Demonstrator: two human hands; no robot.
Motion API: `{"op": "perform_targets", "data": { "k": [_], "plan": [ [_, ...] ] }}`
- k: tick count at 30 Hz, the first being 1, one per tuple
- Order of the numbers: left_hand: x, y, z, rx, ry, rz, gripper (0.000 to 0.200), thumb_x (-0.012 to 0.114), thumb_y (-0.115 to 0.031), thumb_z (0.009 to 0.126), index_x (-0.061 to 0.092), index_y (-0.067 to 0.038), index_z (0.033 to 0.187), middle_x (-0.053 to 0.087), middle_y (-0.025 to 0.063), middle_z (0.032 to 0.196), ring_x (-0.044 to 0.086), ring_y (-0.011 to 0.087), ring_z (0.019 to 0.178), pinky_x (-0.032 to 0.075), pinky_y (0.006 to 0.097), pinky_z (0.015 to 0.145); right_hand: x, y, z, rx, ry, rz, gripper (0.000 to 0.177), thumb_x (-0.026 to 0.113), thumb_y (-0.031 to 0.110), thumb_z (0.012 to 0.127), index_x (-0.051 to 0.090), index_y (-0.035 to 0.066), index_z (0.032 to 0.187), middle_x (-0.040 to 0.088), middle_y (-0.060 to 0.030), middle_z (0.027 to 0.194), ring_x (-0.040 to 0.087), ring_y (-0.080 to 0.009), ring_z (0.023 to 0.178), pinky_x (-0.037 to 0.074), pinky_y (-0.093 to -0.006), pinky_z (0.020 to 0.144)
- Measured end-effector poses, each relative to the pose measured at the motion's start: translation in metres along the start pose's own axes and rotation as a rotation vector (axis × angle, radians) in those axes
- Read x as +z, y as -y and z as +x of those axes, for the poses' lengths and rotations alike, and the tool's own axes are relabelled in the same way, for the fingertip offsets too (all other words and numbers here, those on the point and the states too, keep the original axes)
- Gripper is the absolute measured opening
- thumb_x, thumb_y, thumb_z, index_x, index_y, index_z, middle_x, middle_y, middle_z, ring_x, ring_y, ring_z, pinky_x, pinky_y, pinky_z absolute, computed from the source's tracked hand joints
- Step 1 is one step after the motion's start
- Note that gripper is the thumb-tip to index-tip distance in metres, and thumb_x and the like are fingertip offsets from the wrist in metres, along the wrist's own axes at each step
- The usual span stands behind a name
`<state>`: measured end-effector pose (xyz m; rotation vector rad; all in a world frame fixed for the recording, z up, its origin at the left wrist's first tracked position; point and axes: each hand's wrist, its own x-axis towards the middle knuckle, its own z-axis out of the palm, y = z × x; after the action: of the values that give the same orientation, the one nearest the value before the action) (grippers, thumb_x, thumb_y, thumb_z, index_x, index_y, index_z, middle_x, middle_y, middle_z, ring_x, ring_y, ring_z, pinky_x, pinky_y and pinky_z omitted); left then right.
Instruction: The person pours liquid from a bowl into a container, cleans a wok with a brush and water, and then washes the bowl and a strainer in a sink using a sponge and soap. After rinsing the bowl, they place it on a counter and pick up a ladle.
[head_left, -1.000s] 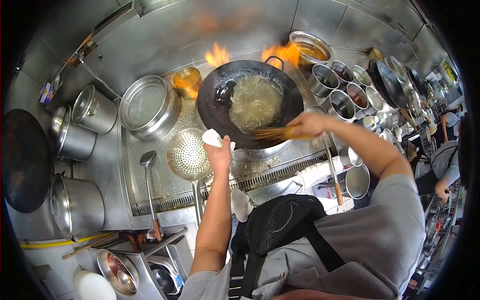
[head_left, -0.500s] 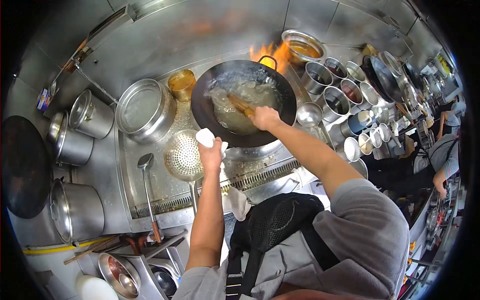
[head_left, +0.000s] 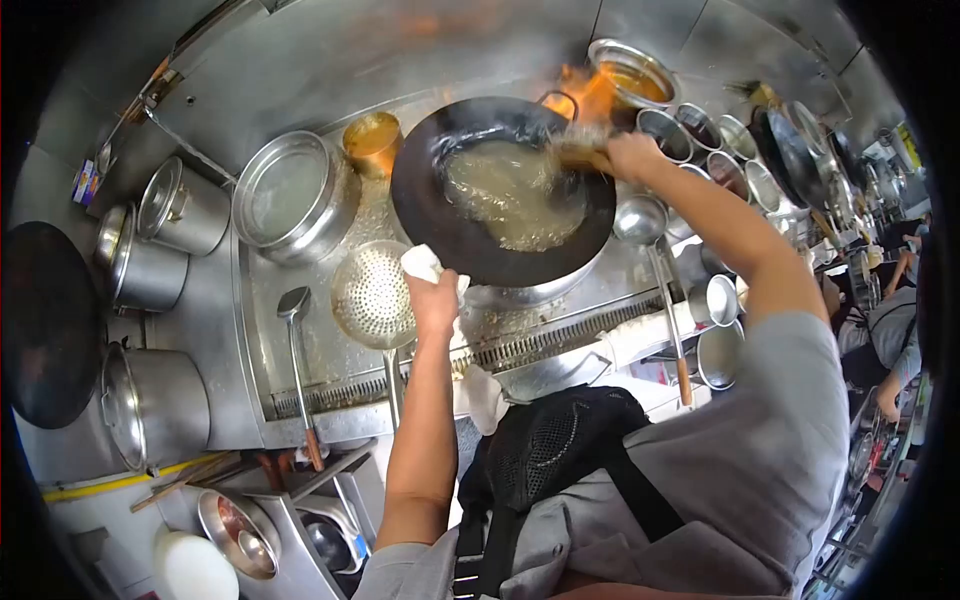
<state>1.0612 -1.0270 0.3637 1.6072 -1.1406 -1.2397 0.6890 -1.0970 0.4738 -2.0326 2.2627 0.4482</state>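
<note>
A black wok (head_left: 422, 212) sits over the burner with cloudy, rippling water (head_left: 505, 190) in it. My right hand (head_left: 637, 157) is wrapped round the handle of a bamboo wok brush (head_left: 582, 156). The brush is at the wok's right rim, its bristles smeared by motion. My left hand (head_left: 435, 303) is closed on a white cloth (head_left: 422, 263) against the wok's near left edge. Whether a wok handle lies under the cloth is hidden. A perforated strainer (head_left: 372, 295) lies just left of that hand.
Flames (head_left: 585, 95) rise behind the wok near a metal bowl (head_left: 640, 80) of orange liquid. A ladle (head_left: 640, 220) lies to the right, beside several metal containers. On the left are a water pot (head_left: 285, 195), an orange-filled tin (head_left: 372, 140) and a spatula (head_left: 295, 305).
My right hand has swept the brush from the middle of the wok to its right rim. The view has shifted a little, and the ladle's full length now shows. My left hand keeps the cloth.
</note>
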Motion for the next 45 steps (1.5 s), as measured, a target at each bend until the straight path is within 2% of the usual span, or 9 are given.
{"op": "perform_targets", "data": {
  "k": [2,9,16,22,26,31,35,42,45],
  "plan": [
    [-0.005,-0.001,0.003,-0.046,0.123,-0.088,0.053,0.064,-0.011,0.079,0.041,0.004,0.125,0.062,0.0194,0.098,0.064,0.0251,0.069,0.048,0.0344,0.046,0.051,0.051,0.044,0.026,-0.104,0.169,0.039,0.059,0.047,0.089,0.066,0.023,0.118,0.071,-0.0180,0.104,0.069,-0.0332,0.097,0.055,-0.0463,0.084],
    [-0.008,-0.002,0.002,-0.064,0.097,0.003,0.052,0.064,-0.013,0.080,0.041,0.005,0.124,0.062,0.0189,0.099,0.064,0.0246,0.070,0.050,0.0348,0.048,0.055,0.149,0.023,0.054,-0.098,0.498,0.050,0.048,0.045,0.096,0.040,0.030,0.144,0.067,-0.0215,0.111,0.065,-0.0385,0.106,0.051,-0.0500,0.091],
    [-0.008,0.005,0.011,0.040,0.073,-0.019,0.057,0.068,-0.014,0.081,0.041,0.006,0.127,0.061,0.0212,0.111,0.063,0.0309,0.095,0.050,0.0397,0.084,0.062,0.223,0.048,0.203,-0.150,0.968,0.043,0.052,0.045,0.094,0.063,0.018,0.126,0.066,-0.0233,0.116,0.066,-0.0386,0.104,0.051,-0.0465,0.092],
    [-0.007,0.027,0.014,0.092,0.053,-0.070,0.062,0.068,-0.013,0.080,0.039,0.007,0.131,0.058,0.0235,0.121,0.060,0.0338,0.110,0.045,0.0398,0.097,0.003,0.119,-0.122,-0.174,0.450,0.724,0.047,0.055,0.041,0.094,0.058,0.019,0.135,0.072,-0.0177,0.097,0.069,-0.0246,0.068,0.056,-0.0374,0.064],
    [-0.007,0.020,0.009,0.127,0.048,-0.060,0.061,0.067,-0.012,0.081,0.039,0.007,0.132,0.058,0.0229,0.122,0.059,0.0326,0.111,0.045,0.0392,0.097,0.024,0.011,-0.069,-0.316,0.288,0.404,0.042,0.061,0.038,0.088,0.068,0.014,0.121,0.071,-0.0179,0.104,0.070,-0.0300,0.091,0.054,-0.0419,0.083],
    [-0.025,-0.019,-0.004,-0.164,0.270,-0.096,0.054,0.064,-0.012,0.084,0.043,0.003,0.131,0.062,0.0162,0.112,0.062,0.0262,0.102,0.048,0.0369,0.091,0.060,0.092,0.044,0.157,0.003,0.483,0.055,0.052,0.053,0.088,0.069,0.007,0.113,0.067,-0.0214,0.116,0.065,-0.0351,0.109,0.051,-0.0451,0.094],
    [-0.019,-0.001,0.001,0.174,0.197,-0.177,0.045,0.063,-0.011,0.088,0.045,0.000,0.127,0.062,0.0110,0.107,0.062,0.0192,0.092,0.051,0.0325,0.077,0.059,0.143,-0.025,0.147,-0.006,0.545,0.047,0.055,0.044,0.092,0.068,0.003,0.110,0.066,-0.0236,0.115,0.063,-0.0387,0.111,0.050,-0.0464,0.096],
    [0.005,0.018,0.003,0.199,-0.198,0.054,0.045,0.064,-0.010,0.086,0.045,0.003,0.125,0.061,0.0147,0.111,0.062,0.0184,0.088,0.051,0.0304,0.072,-0.009,0.007,-0.088,-0.135,0.338,0.098,0.045,0.055,0.050,0.089,0.061,0.034,0.131,0.066,-0.0111,0.122,0.064,-0.0299,0.111,0.050,-0.0450,0.095],
    [-0.011,-0.007,0.002,0.058,0.116,-0.080,0.038,0.062,-0.007,0.083,0.050,0.002,0.119,0.064,0.0124,0.099,0.063,0.0167,0.075,0.050,0.0296,0.061,-0.016,-0.045,-0.004,-0.067,0.146,-0.155,0.044,0.054,0.051,0.089,0.063,0.031,0.127,0.068,-0.0083,0.117,0.066,-0.0281,0.108,0.052,-0.0444,0.091]
  ]
}}
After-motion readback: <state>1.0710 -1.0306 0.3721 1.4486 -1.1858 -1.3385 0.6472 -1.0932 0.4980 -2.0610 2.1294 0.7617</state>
